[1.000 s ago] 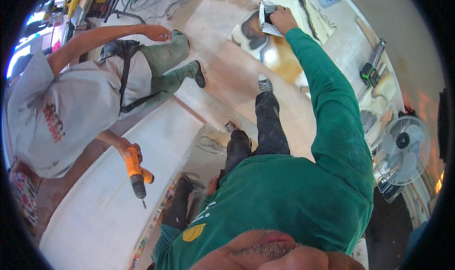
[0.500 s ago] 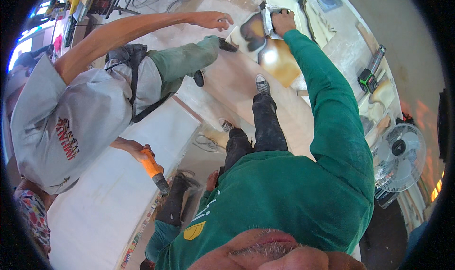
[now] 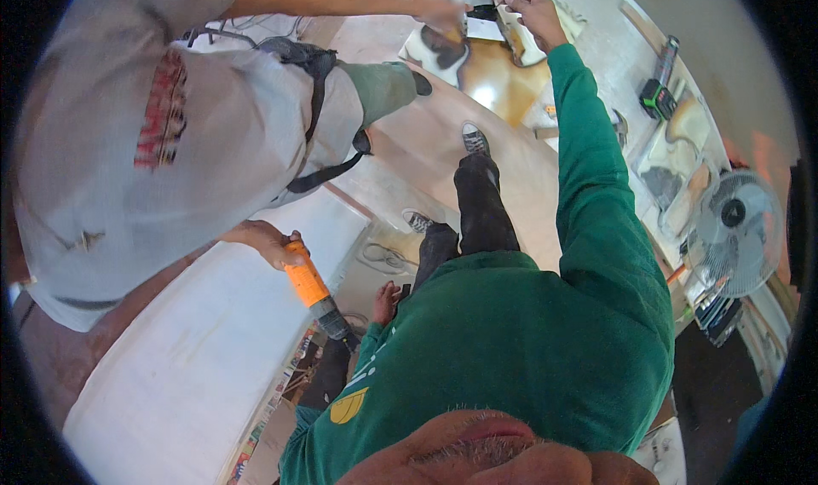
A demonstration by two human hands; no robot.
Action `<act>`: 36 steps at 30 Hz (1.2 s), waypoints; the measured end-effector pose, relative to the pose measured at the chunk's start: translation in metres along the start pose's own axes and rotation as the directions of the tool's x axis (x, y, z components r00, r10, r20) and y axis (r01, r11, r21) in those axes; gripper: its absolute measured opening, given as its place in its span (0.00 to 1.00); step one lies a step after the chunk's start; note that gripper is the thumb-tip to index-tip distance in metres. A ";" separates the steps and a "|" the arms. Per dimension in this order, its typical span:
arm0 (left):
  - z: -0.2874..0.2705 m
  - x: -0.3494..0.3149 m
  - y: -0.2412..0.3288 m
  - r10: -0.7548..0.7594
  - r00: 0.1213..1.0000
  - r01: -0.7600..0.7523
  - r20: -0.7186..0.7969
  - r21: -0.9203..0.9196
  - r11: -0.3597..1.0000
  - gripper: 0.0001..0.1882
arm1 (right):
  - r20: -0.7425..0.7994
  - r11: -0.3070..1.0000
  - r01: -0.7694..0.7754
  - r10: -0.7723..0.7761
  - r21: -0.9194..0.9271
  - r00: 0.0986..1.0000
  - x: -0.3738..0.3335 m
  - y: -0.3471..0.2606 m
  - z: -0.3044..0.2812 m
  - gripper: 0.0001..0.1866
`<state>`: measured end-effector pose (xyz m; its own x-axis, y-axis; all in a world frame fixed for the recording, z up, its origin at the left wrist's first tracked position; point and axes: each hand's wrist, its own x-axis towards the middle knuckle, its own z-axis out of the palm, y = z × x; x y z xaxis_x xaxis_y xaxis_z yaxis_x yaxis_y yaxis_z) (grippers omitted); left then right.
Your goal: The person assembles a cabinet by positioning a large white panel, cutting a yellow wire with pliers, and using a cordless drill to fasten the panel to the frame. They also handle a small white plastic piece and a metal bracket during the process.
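Observation:
My right arm, in a green sleeve, reaches to the far worktop. There my right hand [image 3: 532, 17] pinches its thumb and fingertips together beside a small dark piece [image 3: 484, 12]; anything between the tips is too small to name. Beneath lies a glossy brown and cream panel [image 3: 498, 80]. A co-worker's blurred hand [image 3: 441, 12] reaches to the same spot from the left. At my left hip, my left hand [image 3: 386, 303] has its fingers curled next to a small black object [image 3: 404, 292], partly hidden by my sweater.
The co-worker's other hand holds an orange drill [image 3: 308, 282] pointing toward my left side, above a long white board [image 3: 196, 349]. To the right are a black and green tool [image 3: 658, 100], more cream and brown pieces [image 3: 673, 161] and a fan [image 3: 734, 221].
My right hand has come off the pale, box-like object and now pinches nearby. The co-worker has leaned closer, one hand reaching to the same spot, the drill moving nearer to me.

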<state>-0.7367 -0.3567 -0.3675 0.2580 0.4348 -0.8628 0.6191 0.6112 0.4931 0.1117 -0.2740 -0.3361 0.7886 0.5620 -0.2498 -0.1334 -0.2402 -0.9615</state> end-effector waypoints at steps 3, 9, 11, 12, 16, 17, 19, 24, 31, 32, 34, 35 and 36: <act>0.002 0.012 0.026 -0.165 0.985 0.160 -0.051 -0.091 0.983 0.28 | -0.011 0.980 -0.044 0.047 0.195 0.999 -0.074 -0.039 0.002 0.12; -0.003 0.022 0.097 0.318 0.933 -0.361 0.170 0.448 0.818 0.27 | -0.029 0.950 -0.081 0.094 0.301 0.995 -0.266 -0.039 0.029 0.13; 0.013 0.001 0.143 0.403 0.876 -0.482 0.265 0.443 0.756 0.25 | -0.013 0.934 -0.120 0.132 0.335 0.991 -0.338 -0.023 0.053 0.10; 0.018 -0.007 0.154 0.476 0.807 -0.584 0.349 0.355 0.731 0.25 | 0.007 0.940 -0.156 0.161 0.304 0.987 -0.377 -0.016 0.066 0.10; 0.040 -0.041 0.170 0.500 0.708 -0.538 0.499 -0.076 0.839 0.27 | 0.130 0.858 -0.319 0.292 0.402 0.948 -0.511 0.016 0.132 0.04; 0.045 -0.054 0.170 0.491 0.714 -0.505 0.499 -0.119 0.855 0.27 | 0.164 0.804 -0.395 0.360 0.446 0.918 -0.540 0.027 0.149 0.04; 0.049 -0.077 0.166 0.467 0.727 -0.431 0.504 -0.195 0.881 0.26 | 0.253 0.690 -0.511 0.447 0.513 0.858 -0.595 0.040 0.182 0.04; 0.034 -0.090 0.107 0.299 0.843 -0.167 0.447 -0.310 0.936 0.23 | 0.368 0.669 -0.639 0.525 0.379 0.767 -0.671 0.024 0.222 0.05; -0.023 -0.080 0.054 0.319 0.834 -0.168 0.450 -0.343 0.924 0.12 | 0.327 0.903 -0.427 0.418 -0.047 0.848 -0.699 0.041 0.197 0.22; -0.039 -0.077 0.046 0.360 0.852 -0.269 0.381 -0.270 0.924 0.12 | 0.284 0.922 -0.388 0.376 -0.014 0.882 -0.697 0.041 0.187 0.23; -0.076 -0.078 0.034 0.433 0.864 -0.433 0.258 -0.060 0.899 0.13 | 0.178 0.946 -0.315 0.297 0.080 0.938 -0.695 0.028 0.171 0.25; -0.092 -0.086 0.031 0.467 0.867 -0.466 0.175 -0.046 0.883 0.14 | 0.185 0.946 -0.305 0.281 0.114 0.942 -0.694 0.008 0.168 0.27; -0.108 -0.099 0.028 0.498 0.862 -0.498 0.098 -0.020 0.867 0.15 | 0.187 0.942 -0.298 0.268 0.156 0.945 -0.692 -0.017 0.166 0.30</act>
<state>-0.8254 -0.3110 -0.2560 0.6029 0.6141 -0.5092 0.3932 0.3266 0.8595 -0.5321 -0.5273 -0.1663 0.5970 0.6146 -0.5155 -0.4542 -0.2707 -0.8488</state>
